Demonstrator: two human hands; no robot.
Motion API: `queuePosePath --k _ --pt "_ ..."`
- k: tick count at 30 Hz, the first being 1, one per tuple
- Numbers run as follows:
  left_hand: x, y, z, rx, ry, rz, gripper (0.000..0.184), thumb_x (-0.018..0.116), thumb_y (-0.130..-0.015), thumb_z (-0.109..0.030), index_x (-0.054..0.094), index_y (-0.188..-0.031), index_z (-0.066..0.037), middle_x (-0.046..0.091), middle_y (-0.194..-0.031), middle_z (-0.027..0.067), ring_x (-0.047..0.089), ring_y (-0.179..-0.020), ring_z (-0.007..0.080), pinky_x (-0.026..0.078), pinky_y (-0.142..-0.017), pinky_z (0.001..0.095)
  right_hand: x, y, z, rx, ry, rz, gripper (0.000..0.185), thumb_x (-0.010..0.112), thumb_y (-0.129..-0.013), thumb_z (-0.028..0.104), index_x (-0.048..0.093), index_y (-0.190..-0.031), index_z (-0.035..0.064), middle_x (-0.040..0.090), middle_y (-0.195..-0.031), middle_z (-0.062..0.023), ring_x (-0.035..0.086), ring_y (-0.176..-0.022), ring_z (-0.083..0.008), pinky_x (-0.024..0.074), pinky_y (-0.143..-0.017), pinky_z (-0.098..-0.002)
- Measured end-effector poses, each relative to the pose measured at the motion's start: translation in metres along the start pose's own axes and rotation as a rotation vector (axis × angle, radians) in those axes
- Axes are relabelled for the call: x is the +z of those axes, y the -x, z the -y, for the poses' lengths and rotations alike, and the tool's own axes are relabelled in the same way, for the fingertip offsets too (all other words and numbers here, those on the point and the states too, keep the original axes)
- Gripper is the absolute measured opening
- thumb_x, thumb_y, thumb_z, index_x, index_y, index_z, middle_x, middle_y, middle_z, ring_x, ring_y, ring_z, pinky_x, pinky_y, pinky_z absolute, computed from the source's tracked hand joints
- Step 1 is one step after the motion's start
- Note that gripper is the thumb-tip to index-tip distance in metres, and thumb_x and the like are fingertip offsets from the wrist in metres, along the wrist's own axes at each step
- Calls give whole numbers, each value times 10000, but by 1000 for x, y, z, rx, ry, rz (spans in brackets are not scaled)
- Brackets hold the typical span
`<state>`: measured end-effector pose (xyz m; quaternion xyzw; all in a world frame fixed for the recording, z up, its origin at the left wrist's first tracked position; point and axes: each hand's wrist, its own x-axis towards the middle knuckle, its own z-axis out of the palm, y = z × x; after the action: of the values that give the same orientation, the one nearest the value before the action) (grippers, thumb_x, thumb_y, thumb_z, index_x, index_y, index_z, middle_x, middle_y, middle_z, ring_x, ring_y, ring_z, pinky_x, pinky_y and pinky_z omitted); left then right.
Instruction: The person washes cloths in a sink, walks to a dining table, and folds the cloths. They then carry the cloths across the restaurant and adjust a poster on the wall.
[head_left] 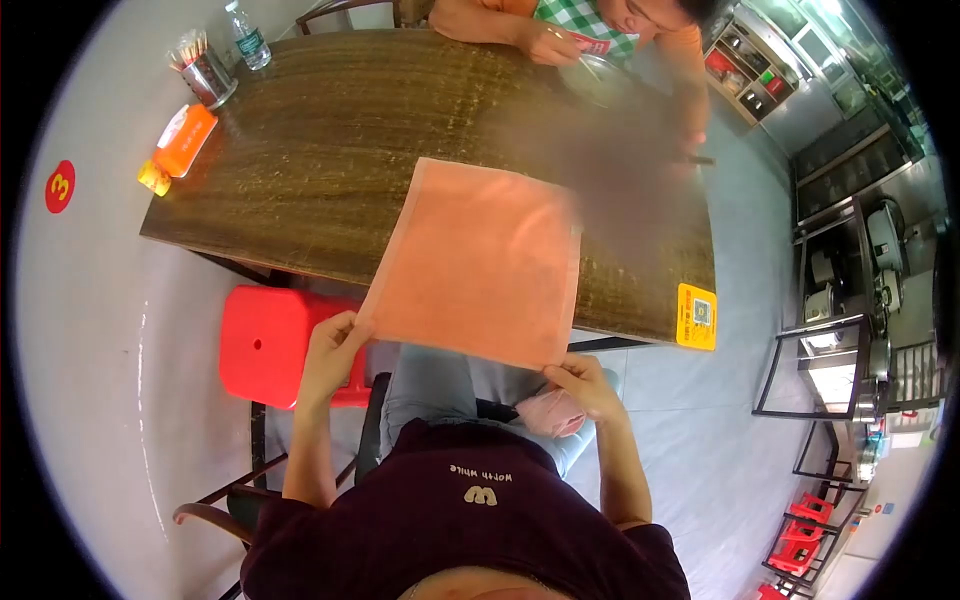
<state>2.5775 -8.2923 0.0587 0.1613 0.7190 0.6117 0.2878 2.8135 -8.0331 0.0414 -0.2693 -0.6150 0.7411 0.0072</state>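
Observation:
An orange cloth (480,260) is spread out flat, its far part over the wooden table (300,120) and its near edge past the table's front edge. My left hand (335,345) pinches the near left corner of the cloth. At the near right corner, my right hand (585,385) grips the cloth between thumb and fingers. A crumpled pink cloth (552,412) rests on my lap, just left of my right wrist.
Across the table a person (590,40) leans over a bowl (592,80). At the left stand a bottle (250,42), a stick holder (208,78) and an orange tissue pack (186,140). A red stool (265,345) is below; a yellow card (696,317) marks the right corner.

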Motion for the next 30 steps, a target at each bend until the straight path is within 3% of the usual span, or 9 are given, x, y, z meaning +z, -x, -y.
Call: queuePosePath --k 5,10,16,17,20,21,23,26,30 --pt "-3 21 -8 -66 20 -14 218 586 -863 -219 598 -790 -14 569 -670 -25 500 -659 39 408 -617 208 -1 18 20 6 -89 50 139 582 -850 115 635 -866 -14 542 -646 19 463 -581 -36 357 -507 -180" --pt "-2 -4 -23 94 21 28 254 564 -873 -257 602 -813 -13 574 -694 -2 505 -649 52 411 -598 214 0 16 47 -19 -216 33 191 559 -837 155 614 -873 -25 553 -641 -4 480 -562 -64 368 -490 -186" --pt "19 -98 -76 170 -9 106 322 507 -895 -295 621 -851 3 607 -719 43 550 -653 104 433 -586 254 -8 -47 112 -180 -367 -264 241 584 -829 207 611 -961 7 533 -686 -3 482 -576 -77 384 -495 -201" --pt "24 -112 -77 200 -17 125 338 514 -887 -307 625 -830 6 607 -686 53 552 -631 109 434 -569 266 -15 -56 114 -195 -317 -230 241 577 -836 204 612 -975 10 529 -689 2 478 -578 -74 381 -495 -200" --pt "21 -164 -47 302 -469 -1 329 550 -852 -321 634 -778 -11 593 -611 78 551 -561 148 434 -537 292 -36 -84 109 -239 -124 -201 233 558 -855 188 615 -1000 16 520 -692 14 468 -581 -63 368 -494 -195" --pt "21 -163 -53 334 -546 -45 326 577 -860 -280 608 -707 6 530 -555 29 517 -553 90 416 -523 263 -34 -87 111 -240 -33 -239 223 552 -859 179 617 -998 17 520 -691 17 466 -579 -58 363 -493 -192" --pt "20 -160 -58 315 -645 -91 283 591 -847 -277 625 -782 -4 556 -612 55 549 -603 133 440 -567 289 -37 -79 113 -179 117 -204 196 538 -867 162 620 -970 17 503 -657 36 442 -564 -40 334 -494 -178" --pt "23 -174 -47 554 -647 -170 271 592 -843 -280 631 -929 -26 593 -773 95 574 -703 186 457 -636 311 -53 -83 120 -96 245 -60 189 547 -853 177 628 -885 9 492 -615 41 426 -553 -41 316 -480 -194" --pt "27 -187 -48 487 -839 -150 332 595 -840 -289 598 -1071 -50 567 -942 110 567 -804 223 456 -702 326 -77 -131 135 -124 738 -81 244 566 -814 220 630 -770 -11 540 -598 -39 475 -547 -118 367 -498 -283"
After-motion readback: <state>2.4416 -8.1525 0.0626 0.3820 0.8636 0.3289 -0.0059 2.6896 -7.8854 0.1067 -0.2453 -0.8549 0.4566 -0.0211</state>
